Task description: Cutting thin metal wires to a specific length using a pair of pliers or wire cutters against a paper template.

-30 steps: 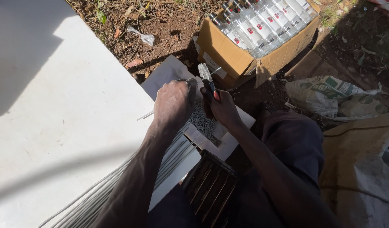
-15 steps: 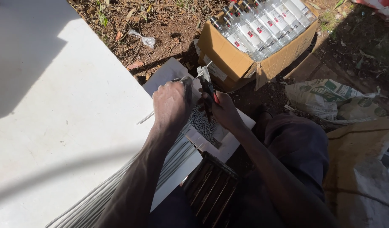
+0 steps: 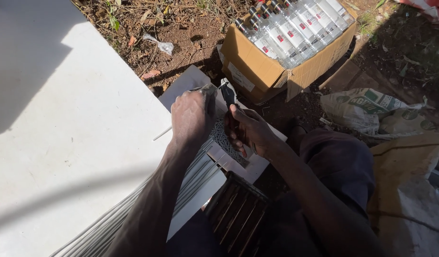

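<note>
- On a pale board [image 3: 257, 166] set over the lap, thin wire is being clipped; a scatter of short cut pieces [image 3: 227, 143] is already lying between the hands.
- One wire end is being pinched in the closed left hand [image 3: 192, 114], drawn from a long bundle of grey wires [image 3: 191, 178] running back under the forearm.
- Dark pliers [image 3: 227, 95] are being gripped in the closed right hand [image 3: 250, 131], tips just beside the left fingers.
- Most of the bundle is judged to be remaining uncut.
- A cardboard box of bottles [image 3: 257, 66] is sitting beyond, untouched.
</note>
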